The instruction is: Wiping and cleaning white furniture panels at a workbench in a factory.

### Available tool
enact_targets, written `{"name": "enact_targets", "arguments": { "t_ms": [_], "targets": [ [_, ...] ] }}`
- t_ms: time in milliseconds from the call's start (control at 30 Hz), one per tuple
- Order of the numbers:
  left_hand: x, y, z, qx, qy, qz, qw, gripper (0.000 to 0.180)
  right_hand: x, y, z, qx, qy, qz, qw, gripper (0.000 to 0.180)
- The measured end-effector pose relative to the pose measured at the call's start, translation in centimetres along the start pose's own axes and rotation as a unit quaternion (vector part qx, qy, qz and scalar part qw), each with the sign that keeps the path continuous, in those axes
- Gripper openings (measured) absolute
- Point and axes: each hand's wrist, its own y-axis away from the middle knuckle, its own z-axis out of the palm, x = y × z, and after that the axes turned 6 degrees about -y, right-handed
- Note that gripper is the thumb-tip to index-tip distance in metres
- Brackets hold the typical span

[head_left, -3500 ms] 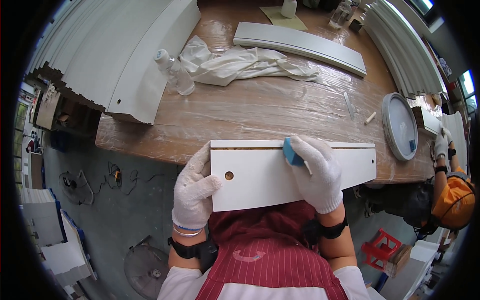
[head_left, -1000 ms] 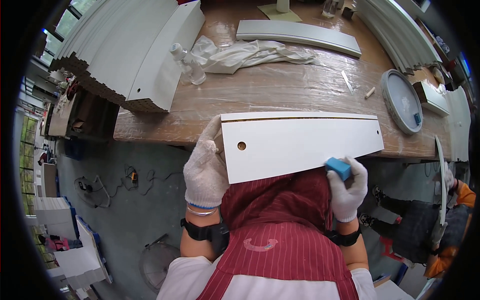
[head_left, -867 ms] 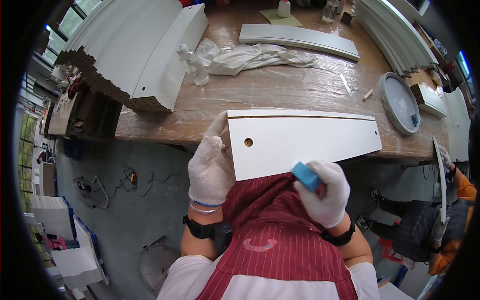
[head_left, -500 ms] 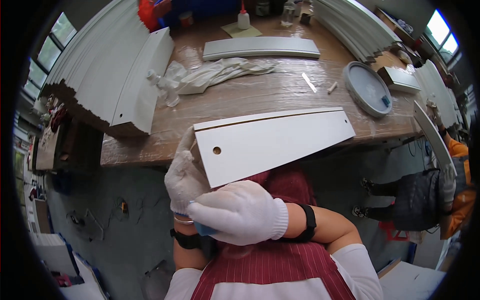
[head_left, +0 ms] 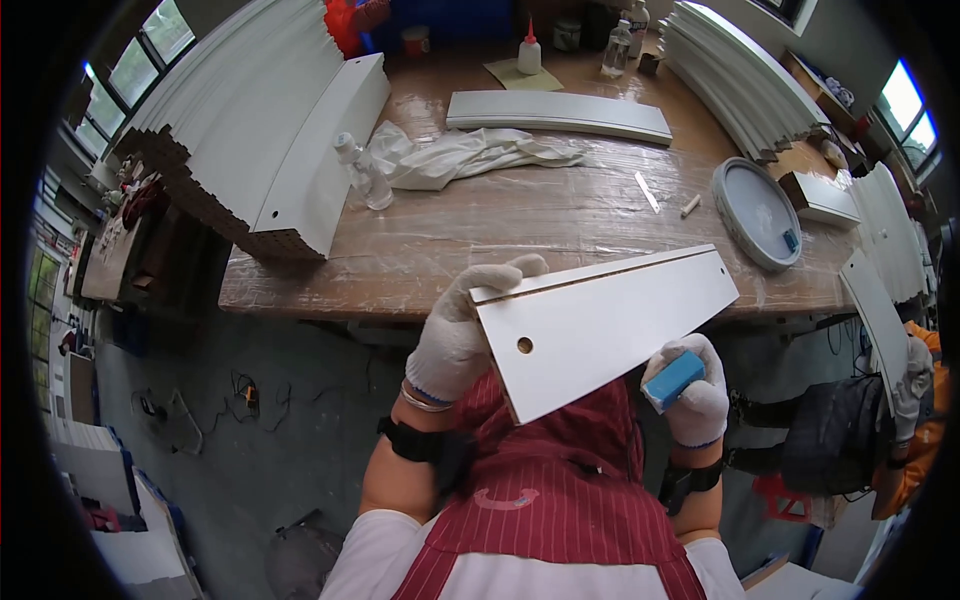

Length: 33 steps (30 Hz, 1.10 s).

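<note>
A white board [head_left: 610, 330] with a long groove along its far edge and a round hole near its left end is tilted in front of me, over the table's near edge. Gloved in white, my left hand [head_left: 455, 325] grips the board's left end, its fingers over the far corner. My right hand [head_left: 695, 400], also gloved, is closed around a blue sanding block [head_left: 673, 380]. That hand sits just below the right part of the board, and I cannot tell whether it touches it.
Stacked white boards [head_left: 265, 130] stand at the table's left, with another stack [head_left: 735, 80] at the back right. A crumpled white cloth [head_left: 460, 160], a clear bottle [head_left: 365, 175], a grey round lid [head_left: 735, 225] and a single board [head_left: 560, 115] lie on the table. At right, a co-worker's gloved hand [head_left: 912, 385] holds a board.
My right hand has swung from the board's left end across to its right, with the blue block. The board has shifted right, and my left fingers now reach over its far corner.
</note>
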Motion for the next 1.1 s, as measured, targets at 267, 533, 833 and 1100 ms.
{"name": "enact_targets", "arguments": {
  "t_ms": [267,533,833,1100],
  "targets": [
    [0.5,2.2,1.1,0.111,-0.034,0.047,0.992,0.03,-1.8,-5.6,4.8,-0.19,-0.075,-0.147,0.968,0.047],
    [3.6,3.7,4.4,0.246,-0.127,0.096,0.956,0.049,-0.3,-6.8,11.4,-0.072,0.107,-0.062,0.99,0.06],
    [3.7,3.9,2.9,0.198,-0.063,0.103,0.973,0.04,0.9,-10.3,20.3,-0.38,0.532,-0.337,0.677,0.053],
    [4.0,4.6,2.9,0.196,-0.156,0.103,0.963,0.042,1.4,-11.9,22.3,-0.379,0.612,-0.311,0.621,0.048]
  ]
}}
